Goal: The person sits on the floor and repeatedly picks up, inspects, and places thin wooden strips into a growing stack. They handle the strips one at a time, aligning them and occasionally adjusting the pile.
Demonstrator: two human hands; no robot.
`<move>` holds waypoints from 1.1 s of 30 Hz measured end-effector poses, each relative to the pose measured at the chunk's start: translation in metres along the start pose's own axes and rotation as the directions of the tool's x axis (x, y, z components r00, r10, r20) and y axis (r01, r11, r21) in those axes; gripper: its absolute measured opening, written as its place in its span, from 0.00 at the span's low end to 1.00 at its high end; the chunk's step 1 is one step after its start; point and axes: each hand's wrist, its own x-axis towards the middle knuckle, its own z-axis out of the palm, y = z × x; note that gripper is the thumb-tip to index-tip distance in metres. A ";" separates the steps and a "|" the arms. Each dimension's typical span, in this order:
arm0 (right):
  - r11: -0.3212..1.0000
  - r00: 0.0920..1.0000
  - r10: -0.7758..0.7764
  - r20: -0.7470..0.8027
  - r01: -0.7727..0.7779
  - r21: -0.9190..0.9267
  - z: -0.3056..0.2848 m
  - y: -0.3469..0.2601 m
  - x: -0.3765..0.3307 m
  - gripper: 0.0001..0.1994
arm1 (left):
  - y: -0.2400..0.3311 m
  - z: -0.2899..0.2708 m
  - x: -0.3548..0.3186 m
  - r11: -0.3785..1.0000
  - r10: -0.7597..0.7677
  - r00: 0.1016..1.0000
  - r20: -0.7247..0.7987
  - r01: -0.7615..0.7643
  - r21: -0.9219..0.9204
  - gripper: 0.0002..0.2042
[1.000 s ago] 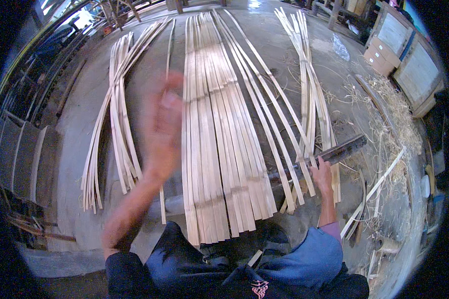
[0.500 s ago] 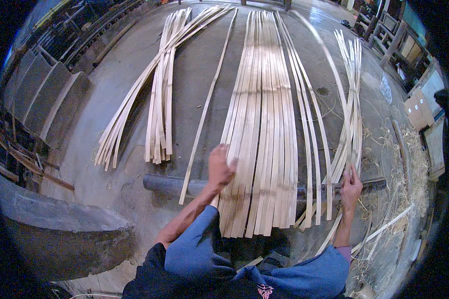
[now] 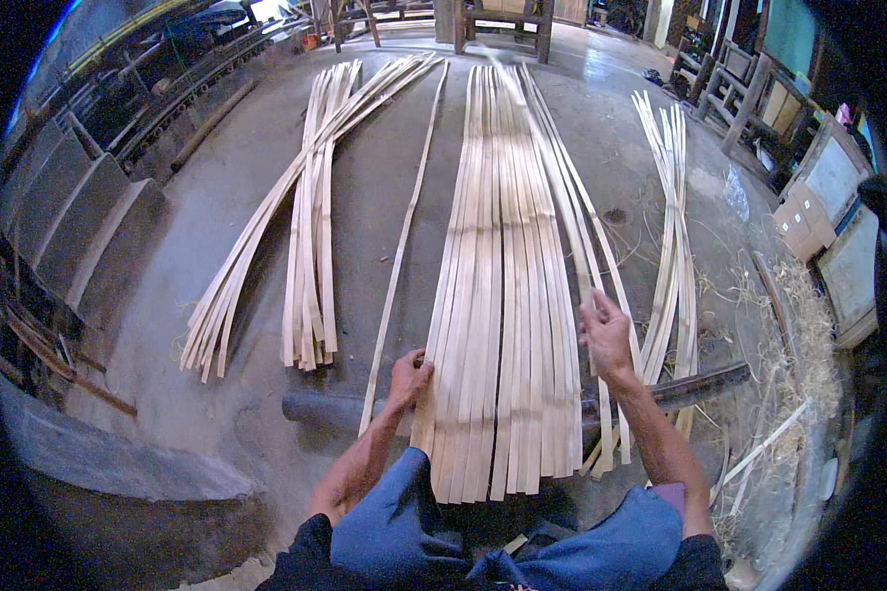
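Note:
A wide row of flat, pale bamboo strips lies side by side, running away from me, its near ends over a dark round pole. At the row's left edge my left hand is closed, fingertips gripping the outermost strip. To the row's right, my right hand is closed on a long bamboo strip, whose far end is blurred by motion. Beside it lies a loose strip. Another single strip lies apart on the left.
Crossed strip bundles lie on the floor at left; another bundle is at right. Thin shavings cover the right side. A curved grey concrete edge stands near left; wooden frames stand far right.
My right hand has moved left and away from me, bringing a long strip from the right-hand bundle toward the row. My left hand has come nearer and left, down to the row's edge.

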 end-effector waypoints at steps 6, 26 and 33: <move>0.976 0.937 0.216 0.274 -0.198 -0.092 0.036 0.022 0.016 0.14 | -0.008 0.008 0.001 0.995 -0.008 1.000 -0.017 0.006 -0.100 0.16; 0.944 0.740 0.251 0.624 -0.331 0.012 0.213 0.103 -0.124 0.12 | -0.003 -0.035 0.024 0.918 -0.014 0.998 0.054 0.034 -0.396 0.18; 0.962 0.821 0.183 0.540 -0.263 0.074 0.222 0.086 -0.161 0.15 | 0.011 -0.034 0.004 0.964 -0.024 0.998 0.055 0.038 -0.263 0.19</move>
